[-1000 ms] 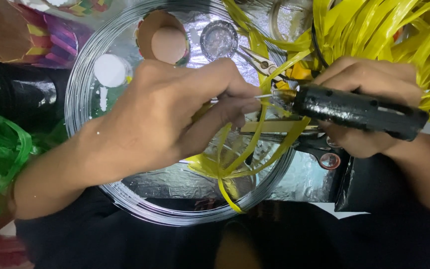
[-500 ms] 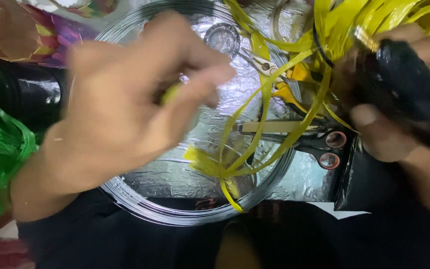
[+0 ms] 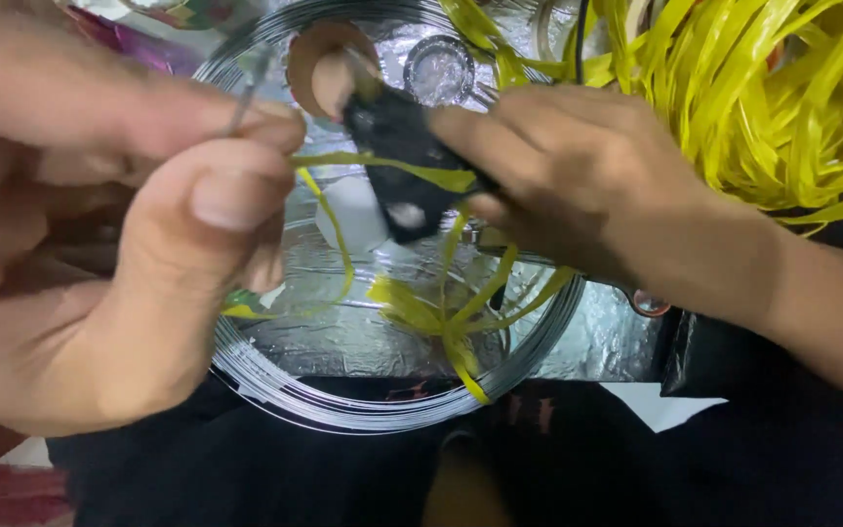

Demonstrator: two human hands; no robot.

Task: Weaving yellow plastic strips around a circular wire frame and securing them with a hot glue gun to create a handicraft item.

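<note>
While the left hand (image 3: 119, 263) pinches one end of a thin yellow strip (image 3: 382, 168) between thumb and first finger, the right hand (image 3: 578, 176) is closed around a black glue gun (image 3: 397, 166) and holds it against that same strip. The strip runs straight across from one hand to the other, above the middle of the foil-covered table (image 3: 343, 337). A thin bit of wire (image 3: 246, 98) also seems to stick up from the left hand's pinch, but it is too blurry to be sure.

To do this well, the person should keep the strip pulled tight and flat, so the gun's tip meets it in just one spot. The left fingers look best kept back from the tip, since it may be hot. Small, slow moves would help, because the strip is thin and could twist or slip.

A big coil of silver wire (image 3: 363, 415) lies in a ring on the foil. Loose yellow strips (image 3: 441, 312) are knotted inside it near the front edge. A heap of yellow strips (image 3: 773, 107) fills the far right corner. A small round lid (image 3: 438, 68) sits by the far edge.
</note>
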